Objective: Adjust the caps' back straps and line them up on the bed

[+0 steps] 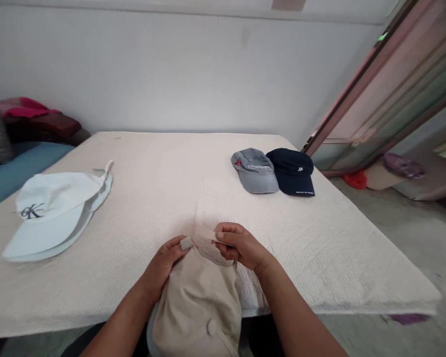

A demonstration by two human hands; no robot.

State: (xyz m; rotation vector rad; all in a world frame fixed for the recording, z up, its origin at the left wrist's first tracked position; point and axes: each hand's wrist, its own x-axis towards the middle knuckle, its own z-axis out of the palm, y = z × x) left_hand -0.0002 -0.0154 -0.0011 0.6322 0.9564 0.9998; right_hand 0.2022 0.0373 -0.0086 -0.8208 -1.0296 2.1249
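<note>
A beige baseball cap (198, 302) is held at the table's front edge, its back opening facing away from me and its top button showing. My left hand (167, 260) pinches the left side of the opening, by a small pale tab on the strap end. Between the thumb and fingers of my right hand (238, 245) is the cap's other strap (207, 234), its free end pointing left. The two strap ends are apart. The cap's brim is hidden from view.
White caps (59, 210), stacked, lie at the left of the cloth-covered table (163, 168). A grey cap (254, 171) and a navy cap (292, 171) sit side by side at the back right. Beyond the right edge is a sliding door (357, 114).
</note>
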